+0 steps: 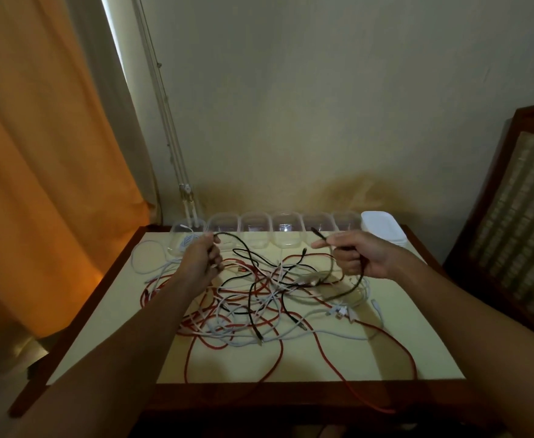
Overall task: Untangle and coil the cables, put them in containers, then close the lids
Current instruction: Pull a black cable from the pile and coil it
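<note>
Cables in a red, white and black tangle mid-table. Left hand pinching a black cable, maybe a white one too. Right hand curled round another black length.

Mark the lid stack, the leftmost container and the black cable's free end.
lid stack [381, 223]: head view, top lid.
leftmost container [177, 245]: head view, front wall.
black cable [318, 233]: head view, end past right fingers.
</note>
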`<control>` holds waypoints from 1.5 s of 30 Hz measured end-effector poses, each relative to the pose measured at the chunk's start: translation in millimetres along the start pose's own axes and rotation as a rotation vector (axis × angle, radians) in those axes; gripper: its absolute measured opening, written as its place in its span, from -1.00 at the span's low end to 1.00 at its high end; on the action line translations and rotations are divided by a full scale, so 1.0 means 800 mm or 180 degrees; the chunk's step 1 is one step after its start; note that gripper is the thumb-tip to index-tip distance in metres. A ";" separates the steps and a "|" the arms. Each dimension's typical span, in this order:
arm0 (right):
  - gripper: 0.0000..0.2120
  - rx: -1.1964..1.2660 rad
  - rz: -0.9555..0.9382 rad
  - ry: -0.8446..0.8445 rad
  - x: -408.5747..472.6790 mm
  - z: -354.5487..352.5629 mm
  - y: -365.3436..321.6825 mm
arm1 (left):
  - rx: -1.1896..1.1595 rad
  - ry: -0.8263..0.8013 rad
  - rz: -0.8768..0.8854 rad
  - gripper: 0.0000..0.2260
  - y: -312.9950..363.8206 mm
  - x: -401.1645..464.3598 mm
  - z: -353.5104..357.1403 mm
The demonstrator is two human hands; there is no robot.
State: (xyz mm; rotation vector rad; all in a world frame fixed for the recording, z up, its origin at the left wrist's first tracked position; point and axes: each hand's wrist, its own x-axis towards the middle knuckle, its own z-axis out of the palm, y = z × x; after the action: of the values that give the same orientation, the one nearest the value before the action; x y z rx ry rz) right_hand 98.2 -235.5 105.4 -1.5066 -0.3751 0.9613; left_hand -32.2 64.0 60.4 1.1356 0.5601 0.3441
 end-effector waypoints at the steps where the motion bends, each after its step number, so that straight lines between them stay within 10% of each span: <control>1: -0.65 0.0057 0.0091 -0.0414 -0.007 -0.002 0.002 | -0.0514 -0.0112 0.0001 -0.77 0.001 0.000 -0.001; 4: -0.55 -0.0505 0.0517 -0.0994 -0.023 -0.014 0.027 | -0.0586 -0.0237 -0.0086 -0.76 -0.003 0.000 -0.016; 9: -0.67 -0.2113 0.1465 -0.1241 -0.045 0.009 0.083 | 0.1654 -0.0173 -0.0473 -0.74 -0.053 -0.005 -0.054; 16: -0.87 -0.0424 0.1250 -0.2050 -0.064 0.075 0.169 | 0.2554 -0.0136 -0.0073 -0.69 -0.097 -0.013 -0.076; 25: -0.71 -0.2317 0.1754 -0.0956 -0.030 0.068 0.147 | 0.2246 0.0164 0.0427 -0.75 -0.099 -0.008 -0.072; 32: -0.80 -0.1900 0.0238 0.1306 0.076 0.052 0.123 | 0.2977 0.0326 0.0499 -0.73 -0.103 0.016 -0.063; 38: -0.75 -0.2155 0.0398 0.1006 0.141 0.069 0.145 | 0.3223 0.0358 0.1257 -0.74 -0.099 0.028 -0.031; 45: -0.90 -0.0424 -0.0529 0.1508 0.120 0.035 0.124 | 0.3020 0.0894 0.1208 -0.76 -0.076 0.062 -0.033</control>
State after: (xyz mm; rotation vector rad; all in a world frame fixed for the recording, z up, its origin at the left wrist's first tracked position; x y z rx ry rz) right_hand 105.4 -167.2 -17.7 -1.7370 -0.2182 0.4340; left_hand -8.8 86.4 -15.6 2.1434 0.7852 0.5982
